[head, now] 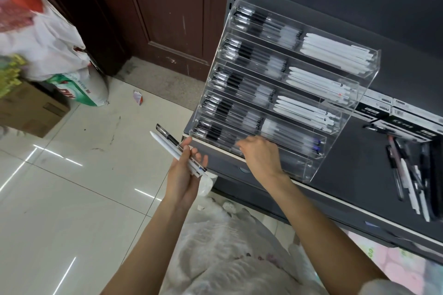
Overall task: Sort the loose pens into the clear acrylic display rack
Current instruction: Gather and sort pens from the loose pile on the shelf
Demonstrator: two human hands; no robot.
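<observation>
The clear acrylic stepped display rack (282, 93) stands at the left end of the dark grey shelf (347, 175), its tiers filled with black-capped pens on the left and white pens on the right. The left hand (184, 170) grasps a small bundle of loose pens (172, 148), a white one and a clear black-capped one, held off the shelf's left edge over the glossy tiled floor (72, 187). The right hand (260, 155) reaches into the rack's lowest front tier, fingers curled; whether it holds a pen I cannot tell. More loose pens (412, 175) lie near the shelf's right end, beside white boxes (407, 115). A cardboard box (31, 112) and plastic bags (48, 43) sit on the floor by the brown wooden door (167, 7).
</observation>
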